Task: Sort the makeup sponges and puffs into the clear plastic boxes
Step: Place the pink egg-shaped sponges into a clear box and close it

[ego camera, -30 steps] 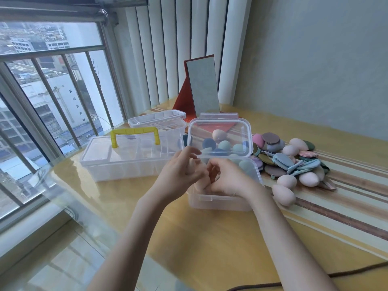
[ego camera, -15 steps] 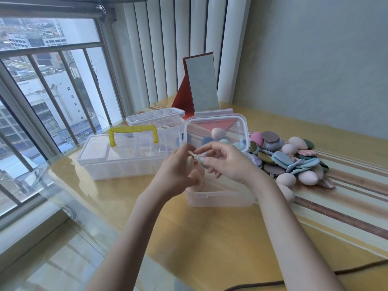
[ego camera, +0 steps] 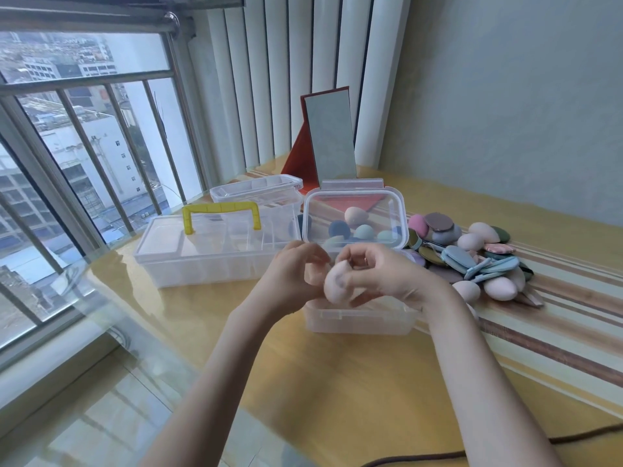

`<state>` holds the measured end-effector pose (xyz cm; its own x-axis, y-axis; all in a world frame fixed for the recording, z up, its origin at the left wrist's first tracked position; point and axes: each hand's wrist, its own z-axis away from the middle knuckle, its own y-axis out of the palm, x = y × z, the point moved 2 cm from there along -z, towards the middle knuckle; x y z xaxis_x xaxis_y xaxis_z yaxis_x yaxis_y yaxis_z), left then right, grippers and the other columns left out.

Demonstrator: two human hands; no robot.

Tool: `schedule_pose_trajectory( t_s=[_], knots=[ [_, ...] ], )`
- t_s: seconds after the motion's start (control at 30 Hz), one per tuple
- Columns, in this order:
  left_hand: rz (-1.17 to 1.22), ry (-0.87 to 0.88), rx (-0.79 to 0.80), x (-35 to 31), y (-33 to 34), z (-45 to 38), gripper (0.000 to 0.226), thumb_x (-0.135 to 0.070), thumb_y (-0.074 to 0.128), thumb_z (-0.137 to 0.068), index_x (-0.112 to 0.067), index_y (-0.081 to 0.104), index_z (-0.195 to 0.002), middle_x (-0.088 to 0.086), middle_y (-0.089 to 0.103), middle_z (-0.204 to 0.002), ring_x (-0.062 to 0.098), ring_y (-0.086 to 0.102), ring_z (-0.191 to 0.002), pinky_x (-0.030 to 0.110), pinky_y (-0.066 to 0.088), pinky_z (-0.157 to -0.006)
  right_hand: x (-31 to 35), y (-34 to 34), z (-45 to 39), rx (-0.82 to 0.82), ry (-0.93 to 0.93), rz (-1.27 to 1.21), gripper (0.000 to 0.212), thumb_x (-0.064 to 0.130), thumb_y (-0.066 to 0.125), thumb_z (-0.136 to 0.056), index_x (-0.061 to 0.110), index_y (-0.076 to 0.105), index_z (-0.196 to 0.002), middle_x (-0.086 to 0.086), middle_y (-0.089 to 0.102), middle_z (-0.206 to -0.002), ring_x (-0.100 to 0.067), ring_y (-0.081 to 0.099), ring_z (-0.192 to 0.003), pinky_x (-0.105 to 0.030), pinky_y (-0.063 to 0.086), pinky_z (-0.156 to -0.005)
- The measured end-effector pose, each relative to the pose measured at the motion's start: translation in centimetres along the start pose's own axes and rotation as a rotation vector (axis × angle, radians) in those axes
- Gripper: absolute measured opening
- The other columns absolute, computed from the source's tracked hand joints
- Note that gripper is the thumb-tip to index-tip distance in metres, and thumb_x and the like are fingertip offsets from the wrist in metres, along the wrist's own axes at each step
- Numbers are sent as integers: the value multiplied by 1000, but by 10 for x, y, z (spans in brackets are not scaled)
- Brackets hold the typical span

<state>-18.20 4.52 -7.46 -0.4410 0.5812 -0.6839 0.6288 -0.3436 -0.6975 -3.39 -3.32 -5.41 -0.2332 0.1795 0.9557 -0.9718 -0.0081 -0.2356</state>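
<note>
My right hand [ego camera: 387,278] grips a pale pink egg-shaped sponge [ego camera: 337,284] just above the small clear box [ego camera: 360,320], whose lid [ego camera: 354,214] stands raised behind it. My left hand [ego camera: 293,278] is curled beside the sponge, fingertips close to it; whether it touches is hidden. Through the lid several blue, teal and beige sponges show. A pile of sponges and flat puffs [ego camera: 472,257] lies to the right on the striped mat.
A long clear box with a yellow handle [ego camera: 220,215] lies left of the small box, another clear box [ego camera: 256,190] behind it. A red-backed mirror [ego camera: 332,139] stands at the rear. A dark cable [ego camera: 472,449] crosses the near right table edge.
Both hands have risen from the small box's front. A pale pink sponge, hidden between the hands before, now shows in my right hand.
</note>
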Motion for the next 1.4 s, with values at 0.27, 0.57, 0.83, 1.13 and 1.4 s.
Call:
schedule_pose_trajectory(
  t_s=[0.27,0.57,0.83,1.13,1.4],
  knots=[
    [-158,6,-16,-4,1,-2,21,-19,75,-77,-18,75,-98,-2,57,-111,11,52,-102,12,30,-82,-3,15,-4,75,9,403,22,10,74,-78,15,67,-98,4,64,-84,-7,58,-73,-20,50,-73],
    [-197,14,-57,-7,4,-2,23,-6,73,-75,-15,75,-95,-1,58,-109,14,55,-101,16,37,-83,5,21,-1,134,20,528,15,15,66,-84,15,67,-99,8,63,-86,-7,57,-78,-6,43,-65],
    [-84,115,-76,-6,7,5,35,8,52,-79,-13,68,-100,1,59,-106,16,58,-95,21,44,-83,-2,30,-13,-69,-4,502,16,19,75,-76,23,61,-83,10,60,-73,-6,56,-68,-19,45,-67],
    [165,91,-363,-1,9,16,51,18,41,-80,-25,58,-102,-4,63,-105,-11,55,-97,4,42,-80,-11,-4,0,-77,182,48,15,-5,70,-83,4,60,-89,-10,73,-76,-25,73,-77,-31,61,-65],
    [264,44,-354,-2,12,16,45,17,43,-77,-23,57,-94,-8,63,-95,0,61,-90,9,45,-76,-13,11,-13,-119,75,43,12,-3,62,-89,5,68,-97,-15,73,-91,-20,73,-76,-29,60,-69]
  ],
)
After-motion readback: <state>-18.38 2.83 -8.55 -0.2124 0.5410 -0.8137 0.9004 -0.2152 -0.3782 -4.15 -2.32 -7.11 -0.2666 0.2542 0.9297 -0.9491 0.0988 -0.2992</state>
